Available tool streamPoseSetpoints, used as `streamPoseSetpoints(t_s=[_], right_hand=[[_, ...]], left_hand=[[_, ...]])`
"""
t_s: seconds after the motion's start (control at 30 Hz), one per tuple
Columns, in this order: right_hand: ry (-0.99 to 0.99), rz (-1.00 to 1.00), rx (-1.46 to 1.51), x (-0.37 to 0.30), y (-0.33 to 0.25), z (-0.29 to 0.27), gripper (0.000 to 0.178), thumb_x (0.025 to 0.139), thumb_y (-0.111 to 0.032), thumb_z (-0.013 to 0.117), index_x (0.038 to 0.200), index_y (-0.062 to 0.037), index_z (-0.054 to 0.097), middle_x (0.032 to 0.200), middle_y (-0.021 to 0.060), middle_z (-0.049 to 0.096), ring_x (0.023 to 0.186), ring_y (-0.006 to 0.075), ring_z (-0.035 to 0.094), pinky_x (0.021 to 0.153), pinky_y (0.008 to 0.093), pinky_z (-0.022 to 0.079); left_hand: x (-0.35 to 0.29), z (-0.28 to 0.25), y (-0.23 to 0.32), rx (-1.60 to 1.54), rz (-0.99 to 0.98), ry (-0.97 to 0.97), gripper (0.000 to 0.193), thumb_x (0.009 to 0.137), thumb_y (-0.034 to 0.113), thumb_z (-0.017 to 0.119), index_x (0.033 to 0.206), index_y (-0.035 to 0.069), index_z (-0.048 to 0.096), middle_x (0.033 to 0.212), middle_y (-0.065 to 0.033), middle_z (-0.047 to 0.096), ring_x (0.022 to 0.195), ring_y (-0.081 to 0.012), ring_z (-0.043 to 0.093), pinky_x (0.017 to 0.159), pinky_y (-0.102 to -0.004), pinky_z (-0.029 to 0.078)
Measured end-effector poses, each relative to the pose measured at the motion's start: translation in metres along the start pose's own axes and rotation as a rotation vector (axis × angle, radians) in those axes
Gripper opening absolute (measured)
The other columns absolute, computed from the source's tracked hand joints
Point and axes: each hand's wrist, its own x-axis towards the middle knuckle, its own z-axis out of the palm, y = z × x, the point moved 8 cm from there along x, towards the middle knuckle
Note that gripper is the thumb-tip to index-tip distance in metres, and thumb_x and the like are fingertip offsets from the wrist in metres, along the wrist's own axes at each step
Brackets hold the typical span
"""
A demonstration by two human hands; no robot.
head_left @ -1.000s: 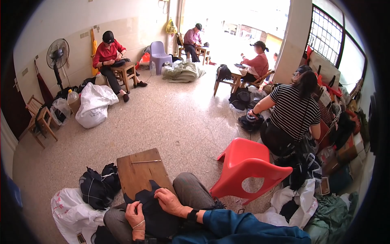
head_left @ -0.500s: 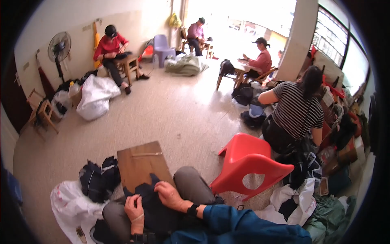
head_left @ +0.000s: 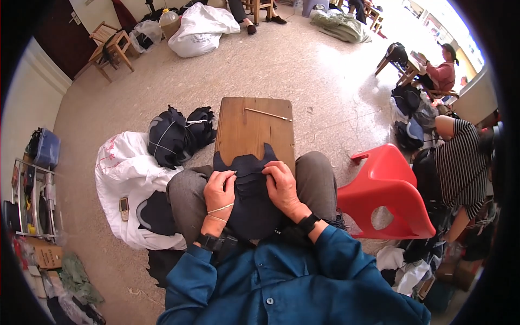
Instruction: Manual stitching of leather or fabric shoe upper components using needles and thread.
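A dark navy cloth piece point(head_left: 252, 214) with two pointed corners lies across my lap and onto the near end of a wooden board point(head_left: 254, 127). My left hand point(head_left: 220, 192) pinches its left side, thumb and forefinger pressed together; a string band circles that wrist. At the cloth's right side my right hand point(head_left: 283, 189) is closed on it in a similar pinch. Creases run across the cloth between the hands. Whether anything small is in the fingertips cannot be made out. A thin stick point(head_left: 268, 114) rests at the board's far end.
Left of my knees, a white sack point(head_left: 122, 170) bears a mobile phone point(head_left: 124, 209), beside a tied dark cloth bundle point(head_left: 169, 135). A red plastic chair point(head_left: 390, 179) stands close on the right, near a person in a striped top point(head_left: 457, 168). A rack point(head_left: 35, 200) is far left.
The view has turned left and tilted down. My right hand has gone from the cloth's right pointed corner to its side edge. The cloth now shows creases across its middle.
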Motion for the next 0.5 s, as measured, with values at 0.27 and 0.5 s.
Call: streamPoseSetpoints(t_s=[0.27, 0.5], right_hand=[[-0.069, -0.099, -0.049, 0.006, -0.031, -0.002, 0.027, 0.082, 0.007, 0.062, 0.108, -0.0017, 0.064, 0.112, 0.0159, 0.063, 0.105, 0.0368, 0.061, 0.091, 0.0437, 0.050], [-0.317, -0.165, -0.017, 0.008, -0.030, 0.029, 0.029, 0.083, 0.003, 0.064, 0.112, -0.0009, 0.066, 0.115, 0.0146, 0.063, 0.108, 0.0352, 0.059, 0.091, 0.0438, 0.049]], left_hand=[[-0.007, -0.001, -0.001, 0.078, -0.060, -0.027, 0.008, 0.091, 0.003, 0.071, 0.098, -0.001, 0.071, 0.087, -0.0114, 0.067, 0.074, -0.0222, 0.066, 0.066, -0.0327, 0.051], [-0.005, 0.000, -0.008, 0.030, -0.089, -0.041, 0.008, 0.091, 0.002, 0.071, 0.098, -0.001, 0.071, 0.086, -0.0119, 0.066, 0.073, -0.0213, 0.065, 0.067, -0.0313, 0.051]])
